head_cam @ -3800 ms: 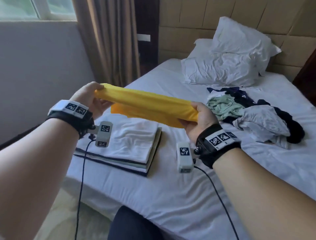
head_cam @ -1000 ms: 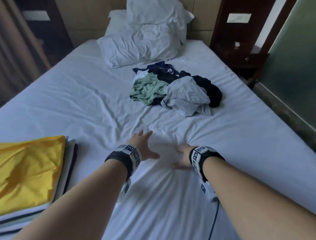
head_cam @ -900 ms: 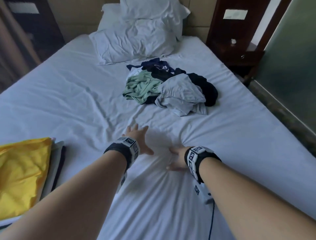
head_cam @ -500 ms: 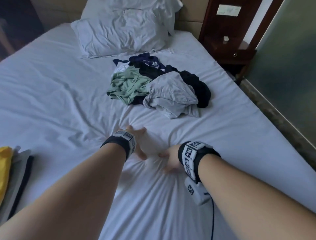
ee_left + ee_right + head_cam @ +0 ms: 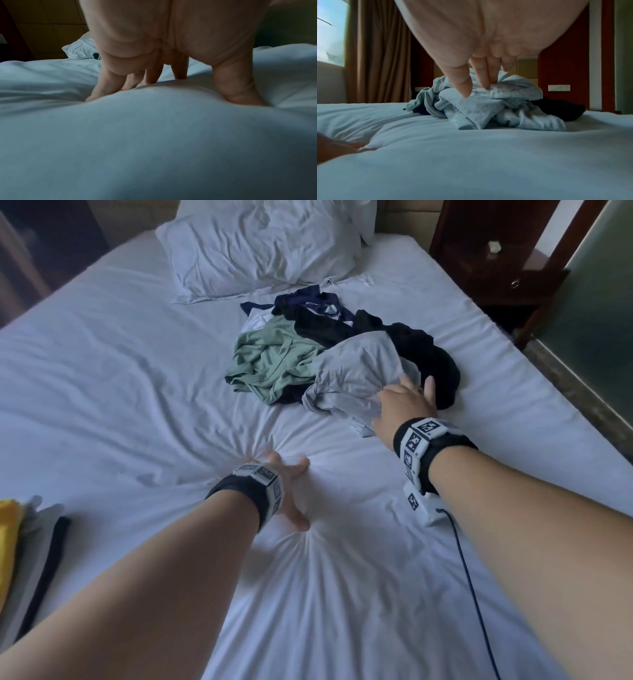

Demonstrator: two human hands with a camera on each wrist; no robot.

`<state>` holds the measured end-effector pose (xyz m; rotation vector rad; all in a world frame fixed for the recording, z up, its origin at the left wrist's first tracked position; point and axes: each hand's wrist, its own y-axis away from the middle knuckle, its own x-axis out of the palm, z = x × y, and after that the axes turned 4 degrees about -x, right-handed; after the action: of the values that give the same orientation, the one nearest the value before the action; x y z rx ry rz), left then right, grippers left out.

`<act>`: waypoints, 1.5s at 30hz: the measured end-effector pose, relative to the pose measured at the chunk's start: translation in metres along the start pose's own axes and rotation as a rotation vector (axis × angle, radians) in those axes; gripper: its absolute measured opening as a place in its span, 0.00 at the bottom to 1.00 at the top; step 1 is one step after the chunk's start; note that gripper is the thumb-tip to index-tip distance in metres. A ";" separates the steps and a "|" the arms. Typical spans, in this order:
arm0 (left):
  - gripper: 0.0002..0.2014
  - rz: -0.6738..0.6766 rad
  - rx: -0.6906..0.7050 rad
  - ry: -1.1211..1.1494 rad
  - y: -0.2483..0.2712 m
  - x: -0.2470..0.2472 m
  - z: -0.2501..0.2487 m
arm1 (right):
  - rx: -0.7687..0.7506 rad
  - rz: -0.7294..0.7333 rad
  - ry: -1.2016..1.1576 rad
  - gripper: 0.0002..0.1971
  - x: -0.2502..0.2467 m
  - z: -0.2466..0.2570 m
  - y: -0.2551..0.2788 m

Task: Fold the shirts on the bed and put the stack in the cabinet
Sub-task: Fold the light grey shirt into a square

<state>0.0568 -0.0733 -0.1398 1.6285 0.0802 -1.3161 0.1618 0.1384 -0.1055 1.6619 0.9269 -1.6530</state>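
A loose pile of shirts lies mid-bed: a grey shirt [image 5: 356, 371] in front, a green shirt [image 5: 270, 361] to its left, and black [image 5: 431, 354] and navy [image 5: 308, 302] ones behind. My right hand [image 5: 407, 395] rests on the grey shirt's [image 5: 481, 108] right side. Its fingers [image 5: 484, 77] reach down straight into a bunched fold, with the thumb just in front. My left hand [image 5: 291, 491] presses spread fingers [image 5: 106, 83] into the white sheet [image 5: 137, 371], holding nothing. The folded stack [image 5: 37, 542] with a yellow shirt [image 5: 7, 542] on top sits at the left edge.
Two white pillows [image 5: 260, 248] lie at the head of the bed. A dark wooden nightstand [image 5: 496, 268] and a frosted glass wall [image 5: 599, 320] stand beyond the bed's right edge. A black cable [image 5: 472, 594] trails from my right wrist. Brown curtains [image 5: 382, 54] hang by the window.
The yellow shirt went from both hands onto the folded stack. Within the last half second my right hand left the sheet and reached forward onto the grey shirt; the left still presses the bed.
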 end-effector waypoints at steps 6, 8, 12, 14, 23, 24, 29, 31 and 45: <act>0.73 -0.013 -0.013 -0.025 0.000 0.001 0.001 | 0.007 0.042 -0.368 0.07 -0.009 0.015 0.039; 0.73 -0.018 -0.016 -0.030 0.000 0.002 0.001 | -0.025 0.256 -0.526 0.10 -0.007 0.021 0.056; 0.74 -0.034 -0.022 -0.030 -0.001 0.003 0.002 | -0.085 0.521 -0.539 0.09 0.001 0.027 0.072; 0.74 -0.028 -0.026 -0.035 -0.003 0.004 0.002 | -0.069 0.552 -0.560 0.10 0.004 0.029 0.078; 0.68 -0.183 -0.031 0.044 0.021 0.014 0.001 | -0.129 0.620 -0.413 0.06 -0.011 0.050 0.127; 0.67 -0.225 -0.042 0.093 0.029 0.020 0.000 | -0.137 0.632 -0.404 0.06 -0.014 0.051 0.138; 0.58 -0.414 0.094 0.118 0.088 0.034 -0.018 | -0.124 0.657 -0.494 0.06 -0.041 0.042 0.187; 0.48 -0.368 0.229 0.276 0.118 0.032 -0.032 | -0.077 0.603 -0.621 0.05 -0.059 0.035 0.207; 0.10 -0.555 0.754 1.506 0.333 -0.105 -0.029 | 0.135 -0.062 -1.378 0.13 -0.216 -0.017 0.291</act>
<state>0.2302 -0.1663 0.1500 3.0716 1.0906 -0.1073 0.4160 -0.0257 0.0947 0.2415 0.1376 -2.3006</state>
